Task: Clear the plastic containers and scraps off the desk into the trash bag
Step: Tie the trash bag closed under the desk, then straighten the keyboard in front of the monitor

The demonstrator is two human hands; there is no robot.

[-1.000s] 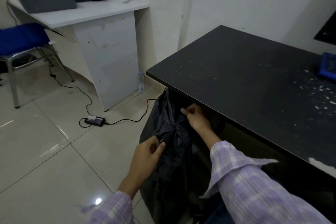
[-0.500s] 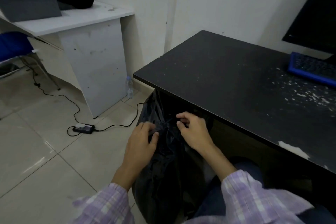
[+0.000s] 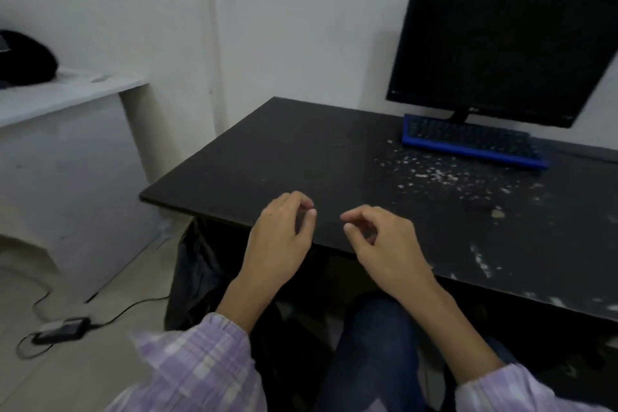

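Lilac-and-white plaid sleeves (image 3: 200,365), buttoned cuffs, dark blue jeans (image 3: 371,351).

The desk (image 3: 301,150) lies bare on its left half, while keyboard (image 3: 471,140) and monitor (image 3: 501,50) block the far right.

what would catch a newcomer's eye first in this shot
Two bare hands, the left hand and right hand, hover loosely curled and empty over the near edge of the black desk. Pale scraps speckle the desk before the blue keyboard, under the dark monitor. The black trash bag hangs below the desk's left corner.
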